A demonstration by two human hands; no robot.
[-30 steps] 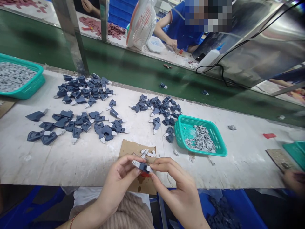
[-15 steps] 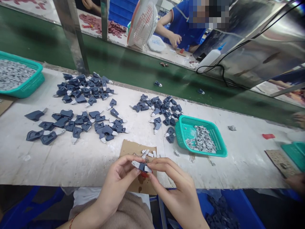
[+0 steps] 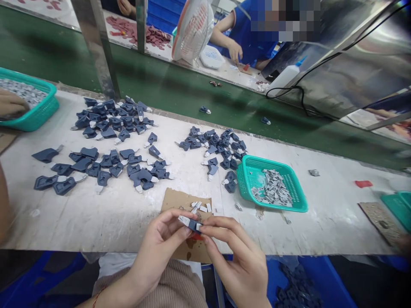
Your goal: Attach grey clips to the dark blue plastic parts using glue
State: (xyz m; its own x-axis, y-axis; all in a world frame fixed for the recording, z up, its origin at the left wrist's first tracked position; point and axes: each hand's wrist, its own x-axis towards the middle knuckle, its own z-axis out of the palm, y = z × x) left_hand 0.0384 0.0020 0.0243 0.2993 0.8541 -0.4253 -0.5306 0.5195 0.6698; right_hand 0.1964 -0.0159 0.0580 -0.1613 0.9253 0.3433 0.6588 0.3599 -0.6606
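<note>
A small dark blue part with pale grey ends (image 3: 192,224) is held above a piece of brown cardboard (image 3: 173,197). My left hand (image 3: 165,239) grips its left side between thumb and fingers. The thumb and fingers of my right hand (image 3: 233,248) are closed on its right end. Several small white pieces (image 3: 202,208) lie on the cardboard just beyond my fingers. Something red (image 3: 196,236) shows beneath the held part, mostly hidden by my hands.
Piles of dark blue parts (image 3: 112,119) cover the left and middle of the white table (image 3: 112,226). A green basket (image 3: 298,196) holds grey pieces. At far left, another person's hand (image 3: 11,105) is in a green basket (image 3: 45,109). Beyond runs a green belt (image 3: 154,85).
Another person's hand has entered the left basket. Loose parts on the belt have shifted left. My right fingers have moved slightly on the held part; my left hand has hardly moved.
</note>
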